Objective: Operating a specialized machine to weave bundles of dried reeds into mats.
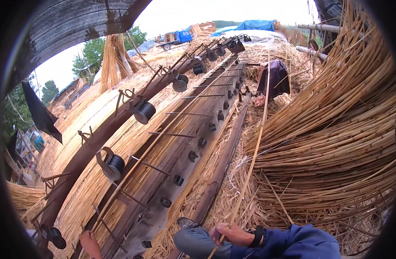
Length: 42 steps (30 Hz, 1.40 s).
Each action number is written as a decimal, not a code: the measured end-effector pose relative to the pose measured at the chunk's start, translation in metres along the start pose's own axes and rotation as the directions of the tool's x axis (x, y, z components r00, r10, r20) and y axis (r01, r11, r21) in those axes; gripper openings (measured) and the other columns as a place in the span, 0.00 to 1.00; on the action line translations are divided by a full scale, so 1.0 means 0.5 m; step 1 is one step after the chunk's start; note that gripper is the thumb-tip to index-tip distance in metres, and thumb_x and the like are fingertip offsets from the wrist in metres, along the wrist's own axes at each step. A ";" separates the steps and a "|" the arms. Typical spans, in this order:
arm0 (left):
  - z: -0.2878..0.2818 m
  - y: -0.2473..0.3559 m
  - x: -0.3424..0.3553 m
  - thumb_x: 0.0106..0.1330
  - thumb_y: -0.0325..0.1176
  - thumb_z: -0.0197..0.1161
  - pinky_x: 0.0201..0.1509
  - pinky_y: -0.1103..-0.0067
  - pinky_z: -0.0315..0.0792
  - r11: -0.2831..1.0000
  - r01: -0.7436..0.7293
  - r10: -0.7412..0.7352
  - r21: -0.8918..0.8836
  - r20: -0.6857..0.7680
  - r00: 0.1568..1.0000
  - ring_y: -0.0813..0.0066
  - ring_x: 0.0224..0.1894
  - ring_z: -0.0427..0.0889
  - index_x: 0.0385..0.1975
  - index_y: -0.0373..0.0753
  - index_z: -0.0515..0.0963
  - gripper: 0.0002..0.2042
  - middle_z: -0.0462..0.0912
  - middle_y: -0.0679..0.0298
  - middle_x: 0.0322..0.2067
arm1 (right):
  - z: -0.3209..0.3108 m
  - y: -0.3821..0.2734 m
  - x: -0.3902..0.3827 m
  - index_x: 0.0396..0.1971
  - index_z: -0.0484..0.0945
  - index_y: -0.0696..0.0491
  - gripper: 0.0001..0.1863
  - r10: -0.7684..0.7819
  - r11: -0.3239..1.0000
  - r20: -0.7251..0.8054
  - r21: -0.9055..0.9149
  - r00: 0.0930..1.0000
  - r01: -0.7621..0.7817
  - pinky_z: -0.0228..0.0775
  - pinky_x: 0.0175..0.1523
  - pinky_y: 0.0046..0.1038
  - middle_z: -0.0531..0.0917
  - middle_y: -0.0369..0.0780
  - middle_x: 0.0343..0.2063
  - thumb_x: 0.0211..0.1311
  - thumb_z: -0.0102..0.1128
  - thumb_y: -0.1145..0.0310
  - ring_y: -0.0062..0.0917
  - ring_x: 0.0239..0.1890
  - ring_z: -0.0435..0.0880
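Note:
My right hand point(230, 233), below a blue sleeve and a black wristband, is closed round a long pale reed stalk point(249, 172). That stalk slants up and away over the straw. At the lower left my left hand point(90, 244) is closed at the near end of another reed point(141, 159), which lies lengthwise across the metal rods of a long weaving frame. Black spools point(116, 167) hang from the frame's dark curved beam point(105, 133). Lower down, a row of small black spools point(192, 156) runs beside the grey plank.
A large pile of reeds point(331, 159) fills the right side, above loose straw point(236, 194). A dark pole point(224, 168) lies between straw and frame. Farther along, a co-worker in dark clothing point(273, 80) bends by the frame. A blue truck point(175, 39) stands far off.

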State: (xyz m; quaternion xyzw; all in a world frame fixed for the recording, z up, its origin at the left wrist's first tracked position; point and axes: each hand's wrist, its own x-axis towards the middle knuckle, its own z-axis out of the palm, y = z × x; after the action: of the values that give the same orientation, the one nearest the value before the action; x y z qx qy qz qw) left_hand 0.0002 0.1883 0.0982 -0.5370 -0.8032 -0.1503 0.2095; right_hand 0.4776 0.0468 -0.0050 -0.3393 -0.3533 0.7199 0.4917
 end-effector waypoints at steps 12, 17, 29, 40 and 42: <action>0.082 -0.034 0.047 0.53 0.20 0.58 0.50 0.63 0.62 0.961 -0.214 0.196 -0.177 -0.115 0.974 0.52 0.47 0.69 0.45 0.35 0.69 0.18 0.74 0.51 0.41 | -0.008 -0.024 -0.053 0.36 0.71 0.58 0.19 0.039 0.999 -0.066 0.007 0.997 -0.039 0.68 0.30 0.20 0.77 0.38 0.28 0.67 0.40 0.56 0.21 0.27 0.78; -0.065 0.104 -0.025 0.52 0.19 0.57 0.40 0.76 0.69 0.857 -0.065 -0.005 -0.511 -0.134 0.991 0.62 0.34 0.75 0.47 0.34 0.68 0.20 0.74 0.51 0.42 | -0.034 -0.004 -0.040 0.36 0.71 0.59 0.20 -0.007 0.994 -0.068 0.112 0.998 0.015 0.68 0.30 0.21 0.77 0.39 0.28 0.67 0.39 0.55 0.22 0.27 0.77; -0.229 0.270 -0.558 0.61 0.30 0.56 0.39 0.77 0.72 -0.042 -0.089 0.782 -0.995 -0.088 0.617 0.64 0.33 0.78 0.37 0.35 0.73 0.08 0.78 0.59 0.32 | -0.160 0.069 -0.028 0.41 0.66 0.58 0.17 -0.339 0.853 -0.095 -0.450 0.936 0.263 0.64 0.34 0.24 0.73 0.41 0.29 0.62 0.50 0.60 0.25 0.29 0.71; -0.182 0.267 -0.656 0.57 0.33 0.59 0.34 0.71 0.70 -0.026 0.039 0.625 -0.999 0.014 0.780 0.60 0.30 0.78 0.30 0.34 0.78 0.09 0.79 0.55 0.27 | -0.076 0.039 0.029 0.45 0.69 0.54 0.16 -0.066 0.997 -0.023 0.038 0.998 0.066 0.69 0.38 0.23 0.76 0.37 0.36 0.66 0.43 0.58 0.23 0.35 0.73; -0.135 0.262 -0.686 0.57 0.34 0.59 0.34 0.73 0.70 -0.003 0.086 0.596 -0.996 0.067 0.800 0.63 0.29 0.78 0.30 0.34 0.78 0.09 0.80 0.56 0.27 | -0.082 0.048 0.038 0.45 0.69 0.54 0.16 -0.306 0.812 0.036 -0.513 0.951 0.280 0.69 0.39 0.23 0.76 0.37 0.36 0.66 0.44 0.58 0.23 0.36 0.73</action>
State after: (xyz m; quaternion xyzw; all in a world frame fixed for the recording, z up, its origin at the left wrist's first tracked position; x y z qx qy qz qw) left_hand 0.2484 -0.0677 -0.0118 -0.6900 -0.3766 -0.4717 -0.3994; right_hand 0.4951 0.0656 -0.0490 -0.4164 -0.5676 0.5071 0.4973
